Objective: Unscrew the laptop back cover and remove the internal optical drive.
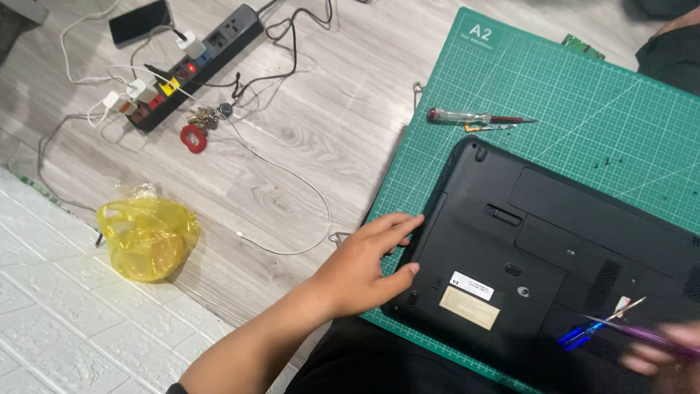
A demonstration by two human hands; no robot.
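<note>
Left hand (pixel 364 266) lies spread against the laptop's (pixel 554 248) edge; blurred right hand (pixel 660 354) grips a screwdriver (pixel 620 328). Spare screwdriver (pixel 474 117) lies on the mat (pixel 569 87).

Wood-grain floor (pixel 328 124) carrying a green cutting mat (pixel 583 95), black power strip (pixel 195 64), phone (pixel 140 22), white cables (pixel 292 175), keys (pixel 200 125) and yellow bag (pixel 148 235); on the mat, an upturned black laptop (pixel 554 255) and screwdriver (pixel 474 117)

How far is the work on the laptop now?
Done: the black laptop lies bottom-up on the green mat. In hand: the left hand steadies its edge; the right hand, blurred, holds a screwdriver. Left: its bottom panels look closed.
</note>
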